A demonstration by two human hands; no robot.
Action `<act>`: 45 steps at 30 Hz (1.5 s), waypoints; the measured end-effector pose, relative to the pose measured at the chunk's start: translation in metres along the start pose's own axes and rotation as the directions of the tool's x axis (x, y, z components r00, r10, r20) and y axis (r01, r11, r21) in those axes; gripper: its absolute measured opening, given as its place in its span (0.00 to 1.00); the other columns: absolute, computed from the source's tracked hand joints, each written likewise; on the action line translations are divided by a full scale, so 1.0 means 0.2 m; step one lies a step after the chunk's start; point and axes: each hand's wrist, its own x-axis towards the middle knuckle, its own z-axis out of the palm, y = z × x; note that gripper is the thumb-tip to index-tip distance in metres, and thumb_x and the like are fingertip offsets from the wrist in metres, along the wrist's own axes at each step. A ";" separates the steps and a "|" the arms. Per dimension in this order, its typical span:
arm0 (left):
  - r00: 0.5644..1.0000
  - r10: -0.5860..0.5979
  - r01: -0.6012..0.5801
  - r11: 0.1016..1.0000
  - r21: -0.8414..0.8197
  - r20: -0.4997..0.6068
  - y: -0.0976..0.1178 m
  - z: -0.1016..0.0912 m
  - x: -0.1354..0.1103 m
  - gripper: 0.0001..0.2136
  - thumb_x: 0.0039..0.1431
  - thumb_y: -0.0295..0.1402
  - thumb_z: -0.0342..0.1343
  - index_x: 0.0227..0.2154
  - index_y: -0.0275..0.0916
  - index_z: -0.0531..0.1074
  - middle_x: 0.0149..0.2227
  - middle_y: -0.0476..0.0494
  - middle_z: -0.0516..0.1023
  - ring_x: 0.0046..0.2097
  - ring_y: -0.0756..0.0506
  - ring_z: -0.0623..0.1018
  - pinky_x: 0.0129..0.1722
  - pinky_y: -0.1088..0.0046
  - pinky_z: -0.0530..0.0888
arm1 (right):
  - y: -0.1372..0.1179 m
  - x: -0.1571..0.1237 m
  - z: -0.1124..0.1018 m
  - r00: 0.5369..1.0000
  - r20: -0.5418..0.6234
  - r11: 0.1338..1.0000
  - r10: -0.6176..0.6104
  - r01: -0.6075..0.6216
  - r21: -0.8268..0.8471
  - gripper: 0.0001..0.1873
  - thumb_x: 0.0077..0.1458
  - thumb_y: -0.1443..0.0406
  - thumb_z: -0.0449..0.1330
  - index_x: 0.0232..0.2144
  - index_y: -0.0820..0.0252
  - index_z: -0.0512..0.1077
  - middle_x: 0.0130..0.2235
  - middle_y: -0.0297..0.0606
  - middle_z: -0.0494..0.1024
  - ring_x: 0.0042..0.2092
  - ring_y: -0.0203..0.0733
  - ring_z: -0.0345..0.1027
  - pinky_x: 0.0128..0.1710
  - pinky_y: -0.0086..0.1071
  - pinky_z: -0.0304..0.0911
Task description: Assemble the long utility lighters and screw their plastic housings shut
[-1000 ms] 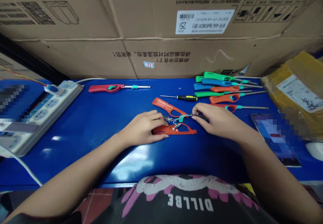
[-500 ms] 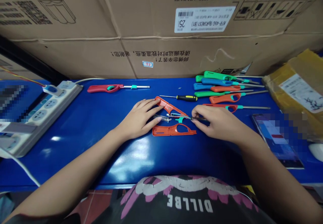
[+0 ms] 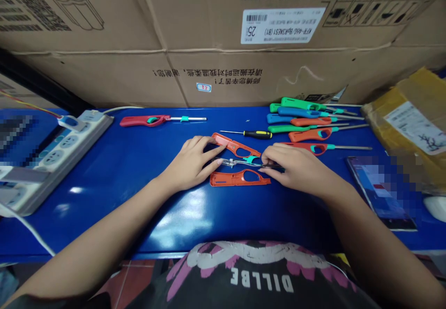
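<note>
My left hand (image 3: 191, 162) rests on the blue table, its thumb and index finger closed on the clear fuel tank (image 3: 227, 162) of a taken-apart lighter. Its index finger also touches the upper orange half shell (image 3: 244, 145), which lies slightly slanted. My right hand (image 3: 287, 162) pinches the metal tube (image 3: 265, 165) at the other end of the inner parts; most of the tube is hidden by the fingers. A thin line and a teal trigger (image 3: 251, 160) show between the hands. Nearer to me, the lower orange half shell (image 3: 230, 179) lies with its inside up.
A black-and-yellow screwdriver (image 3: 258, 134) lies behind the shells. Several long lighters (image 3: 310, 121) are piled at back right, and a red lighter (image 3: 144, 121) lies at back left. A phone (image 3: 379, 193), power strip (image 3: 66, 155), taped parcel (image 3: 411, 123) and large carton (image 3: 216, 76) surround them.
The upper half shell has swung to a flatter angle, its right end farther from me. The inner parts now lie apart from it, between both shells. My right hand has shifted slightly left.
</note>
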 end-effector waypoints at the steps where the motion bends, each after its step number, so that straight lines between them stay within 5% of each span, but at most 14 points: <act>1: 1.000 0.004 -0.004 1.000 -0.002 -0.003 0.00 0.00 0.00 0.24 0.74 0.45 0.42 0.63 0.40 0.69 0.59 0.32 0.69 0.59 0.33 0.68 0.58 0.48 0.68 | 0.01 0.00 0.00 1.000 0.021 1.000 0.006 -0.006 0.000 0.07 0.63 0.66 0.60 0.33 0.55 0.64 0.33 0.33 0.74 0.36 0.40 0.68 0.33 0.32 0.58; 5: 1.000 0.001 -0.001 1.000 -0.016 -0.008 0.01 0.00 0.00 0.24 0.73 0.46 0.43 0.63 0.42 0.69 0.54 0.34 0.72 0.56 0.35 0.70 0.55 0.50 0.69 | 0.04 0.00 0.01 0.996 0.087 1.000 0.010 -0.011 0.018 0.07 0.64 0.61 0.61 0.34 0.55 0.68 0.35 0.35 0.75 0.37 0.41 0.68 0.34 0.33 0.60; 10: 0.998 0.031 -0.033 0.999 -0.041 -0.047 0.02 0.00 0.00 0.22 0.73 0.45 0.46 0.62 0.41 0.70 0.53 0.35 0.73 0.54 0.35 0.71 0.54 0.52 0.69 | 0.03 0.02 0.03 0.998 -0.051 0.999 0.033 -0.033 -0.010 0.07 0.67 0.60 0.56 0.41 0.56 0.71 0.42 0.41 0.79 0.44 0.46 0.73 0.41 0.37 0.66; 14: 0.989 0.111 -0.121 0.988 -0.094 -0.099 0.04 -0.01 -0.01 0.20 0.70 0.43 0.52 0.60 0.41 0.71 0.55 0.36 0.74 0.56 0.36 0.71 0.55 0.54 0.68 | 0.03 0.04 0.07 0.994 -0.098 0.994 0.044 -0.054 -0.098 0.13 0.68 0.64 0.54 0.52 0.57 0.72 0.48 0.43 0.78 0.48 0.49 0.74 0.43 0.39 0.67; 17: 0.975 0.206 -0.217 0.965 -0.147 -0.086 0.07 -0.02 -0.01 0.16 0.69 0.41 0.56 0.54 0.43 0.75 0.53 0.39 0.77 0.54 0.39 0.73 0.54 0.58 0.68 | 0.05 0.05 0.08 0.998 -0.062 0.991 0.029 -0.037 -0.130 0.14 0.69 0.64 0.52 0.51 0.57 0.74 0.45 0.43 0.78 0.47 0.49 0.74 0.43 0.40 0.67; 22: 0.942 0.331 -0.335 0.927 -0.169 -0.052 0.09 -0.02 -0.02 0.14 0.69 0.42 0.56 0.49 0.39 0.75 0.44 0.42 0.81 0.45 0.43 0.77 0.45 0.64 0.71 | 0.06 0.02 0.02 0.990 -0.121 0.997 0.073 -0.070 0.021 0.14 0.65 0.65 0.56 0.52 0.57 0.72 0.46 0.40 0.80 0.46 0.46 0.74 0.42 0.37 0.66; 27: 0.956 0.293 -0.290 0.934 -0.209 -0.015 0.06 -0.02 -0.02 0.14 0.68 0.43 0.57 0.48 0.39 0.75 0.44 0.42 0.81 0.44 0.43 0.79 0.45 0.65 0.74 | 0.07 -0.02 -0.04 0.998 0.055 0.995 0.008 -0.014 0.103 0.05 0.61 0.62 0.61 0.40 0.56 0.73 0.40 0.37 0.79 0.41 0.43 0.72 0.40 0.35 0.64; 31: 0.961 0.277 -0.275 0.935 -0.221 -0.025 0.04 -0.03 -0.02 0.13 0.67 0.42 0.58 0.45 0.38 0.76 0.44 0.42 0.82 0.45 0.43 0.80 0.44 0.65 0.75 | 0.08 -0.03 -0.03 0.979 0.192 0.994 0.066 -0.082 0.076 0.01 0.61 0.65 0.59 0.36 0.55 0.70 0.38 0.35 0.77 0.38 0.41 0.69 0.36 0.34 0.59; 38: 0.953 0.240 -0.273 0.944 -0.186 -0.184 0.04 -0.01 -0.01 0.15 0.62 0.46 0.63 0.41 0.38 0.78 0.38 0.44 0.83 0.39 0.44 0.80 0.40 0.67 0.75 | 0.05 -0.03 -0.05 0.993 0.094 0.978 0.065 -0.082 0.194 0.02 0.62 0.64 0.59 0.37 0.55 0.68 0.37 0.34 0.75 0.38 0.39 0.68 0.37 0.33 0.60; 45: 0.919 0.136 -0.256 0.920 -0.297 -0.371 0.10 -0.02 -0.01 0.08 0.61 0.35 0.66 0.38 0.36 0.76 0.35 0.44 0.81 0.37 0.47 0.79 0.40 0.70 0.74 | -0.02 -0.03 -0.08 0.999 0.036 0.950 -0.010 -0.002 0.312 0.04 0.64 0.63 0.58 0.38 0.55 0.72 0.36 0.32 0.76 0.34 0.35 0.66 0.35 0.30 0.59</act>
